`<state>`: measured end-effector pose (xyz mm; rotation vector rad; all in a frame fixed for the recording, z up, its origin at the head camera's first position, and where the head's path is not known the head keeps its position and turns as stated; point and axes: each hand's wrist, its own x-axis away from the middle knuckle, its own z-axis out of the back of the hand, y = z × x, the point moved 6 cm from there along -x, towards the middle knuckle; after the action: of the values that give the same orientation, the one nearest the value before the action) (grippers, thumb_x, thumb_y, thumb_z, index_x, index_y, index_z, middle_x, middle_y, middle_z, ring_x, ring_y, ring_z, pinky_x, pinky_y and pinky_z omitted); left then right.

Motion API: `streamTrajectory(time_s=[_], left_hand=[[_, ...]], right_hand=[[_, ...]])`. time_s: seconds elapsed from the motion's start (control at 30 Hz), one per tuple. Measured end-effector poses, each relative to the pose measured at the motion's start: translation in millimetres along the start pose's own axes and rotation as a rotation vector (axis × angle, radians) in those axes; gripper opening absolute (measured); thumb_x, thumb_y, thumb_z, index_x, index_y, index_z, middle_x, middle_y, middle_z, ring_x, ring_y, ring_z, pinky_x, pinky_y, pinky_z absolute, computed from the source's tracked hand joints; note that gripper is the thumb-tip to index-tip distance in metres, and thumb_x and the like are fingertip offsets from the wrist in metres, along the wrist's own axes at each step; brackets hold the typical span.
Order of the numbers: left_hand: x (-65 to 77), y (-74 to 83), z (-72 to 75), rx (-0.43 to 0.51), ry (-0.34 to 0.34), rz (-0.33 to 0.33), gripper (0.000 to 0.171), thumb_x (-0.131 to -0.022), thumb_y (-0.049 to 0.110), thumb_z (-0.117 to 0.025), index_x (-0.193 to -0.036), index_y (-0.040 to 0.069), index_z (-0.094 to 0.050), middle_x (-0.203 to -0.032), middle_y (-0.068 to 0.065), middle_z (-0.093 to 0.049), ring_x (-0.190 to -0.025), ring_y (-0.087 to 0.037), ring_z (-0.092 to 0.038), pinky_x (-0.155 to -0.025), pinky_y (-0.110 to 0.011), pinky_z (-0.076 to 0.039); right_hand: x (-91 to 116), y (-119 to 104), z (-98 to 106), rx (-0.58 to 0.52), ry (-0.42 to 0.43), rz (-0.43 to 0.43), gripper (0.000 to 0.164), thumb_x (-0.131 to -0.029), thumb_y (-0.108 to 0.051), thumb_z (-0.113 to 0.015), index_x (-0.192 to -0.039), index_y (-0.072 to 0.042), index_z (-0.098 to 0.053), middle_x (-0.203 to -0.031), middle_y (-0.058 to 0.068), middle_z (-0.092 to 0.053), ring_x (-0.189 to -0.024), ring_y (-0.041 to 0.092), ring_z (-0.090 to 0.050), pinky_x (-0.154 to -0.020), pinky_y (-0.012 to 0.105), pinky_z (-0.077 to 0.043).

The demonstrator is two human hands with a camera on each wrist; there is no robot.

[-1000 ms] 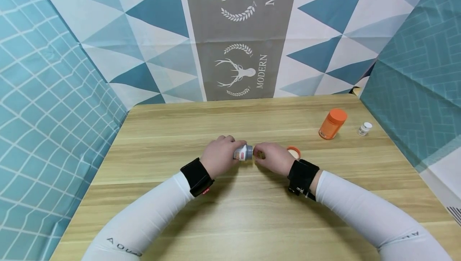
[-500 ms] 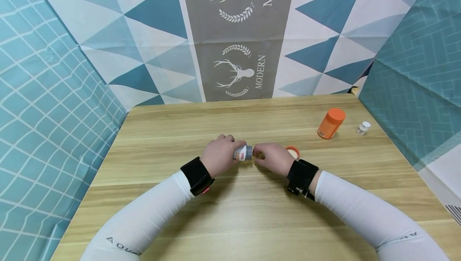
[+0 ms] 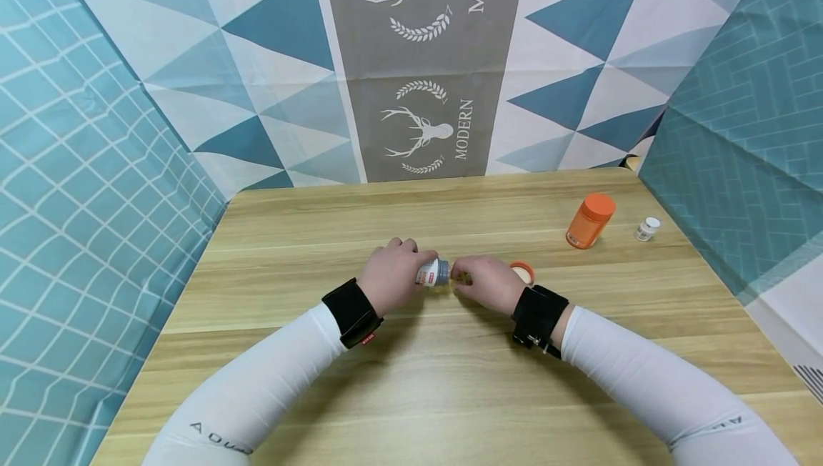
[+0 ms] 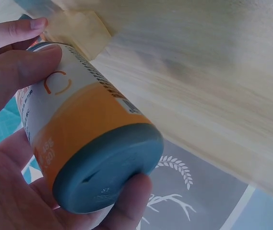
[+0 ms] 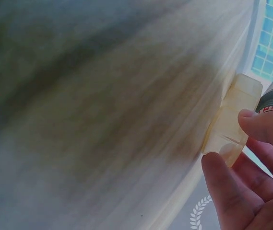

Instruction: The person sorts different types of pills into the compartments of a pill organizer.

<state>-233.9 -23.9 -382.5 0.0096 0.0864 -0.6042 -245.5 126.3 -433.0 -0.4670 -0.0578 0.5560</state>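
My left hand [image 3: 393, 276] grips a white and orange pill bottle [image 4: 88, 108], its fingers around the label and one fingertip against the blue-grey base. The bottle lies tilted on its side, with its grey neck [image 3: 444, 272] pointing right. Between thumb and fingers, my right hand [image 3: 490, 281] pinches a translucent yellowish pill organizer [image 5: 232, 115] with several compartments. One compartment shows a pale round shape inside. The organizer sits right at the bottle's mouth, close over the table. Most of it is hidden behind the right hand in the head view.
An orange-rimmed lid [image 3: 523, 271] lies just beyond the right hand, pale inside facing up. Farther right stand an orange jar [image 3: 589, 221] with an orange lid and a small white bottle [image 3: 647, 229]. The wooden table [image 3: 424, 394] ends at patterned cloth walls.
The head view has shifted slightly. Both hands keep nearly the same place, bottle and pill organizer held mouth to box throughout.
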Motion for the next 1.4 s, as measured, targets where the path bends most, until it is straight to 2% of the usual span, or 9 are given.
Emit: streamTrajectory(time_s=[0.3, 0.77, 1.03, 1.4], left_hand=[[-2.4, 2.5, 2.4, -0.069, -0.026, -0.009, 0.054, -0.079, 0.030, -0.084, -0.130, 0.028, -0.065, -0.105, -0.006, -0.064, -0.092, -0.024, -0.057, -0.067, -0.037, -0.053], [-8.5, 7.3, 3.4, -0.127, -0.053, -0.009, 0.052, -0.077, 0.026, -0.083, -0.127, 0.029, -0.066, -0.104, -0.005, -0.064, -0.090, -0.024, -0.058, -0.067, -0.037, -0.051], [-10.5, 10.7, 6.0, -0.139, -0.082, -0.009, 0.052, -0.078, 0.025, -0.082, -0.127, 0.028, -0.066, -0.107, -0.006, -0.064, -0.093, -0.025, -0.059, -0.073, -0.040, -0.052], [-14.6, 14.8, 7.4, -0.193, -0.106, -0.029, 0.050, -0.077, 0.027, -0.082, -0.125, 0.028, -0.067, -0.105, -0.004, -0.065, -0.090, -0.022, -0.057, -0.070, -0.037, -0.052]], right_hand=[[-1, 0, -1, 0.004, -0.008, -0.004, 0.011, -0.087, -0.020, -0.078, -0.092, -0.017, -0.068, -0.085, -0.010, -0.065, -0.069, 0.007, -0.051, -0.064, 0.028, -0.044], [0, 0, -1, -0.008, 0.005, 0.022, 0.012, -0.086, -0.018, -0.078, -0.087, -0.020, -0.066, -0.082, -0.011, -0.063, -0.065, 0.007, -0.049, -0.060, 0.027, -0.042], [0, 0, -1, 0.006, 0.007, 0.016, 0.013, -0.086, -0.018, -0.078, -0.087, -0.021, -0.065, -0.083, -0.012, -0.063, -0.065, 0.007, -0.048, -0.061, 0.027, -0.042], [2, -3, 2, 0.002, 0.006, 0.029, 0.013, -0.086, -0.017, -0.078, -0.088, -0.018, -0.065, -0.084, -0.010, -0.064, -0.066, 0.008, -0.048, -0.062, 0.027, -0.043]])
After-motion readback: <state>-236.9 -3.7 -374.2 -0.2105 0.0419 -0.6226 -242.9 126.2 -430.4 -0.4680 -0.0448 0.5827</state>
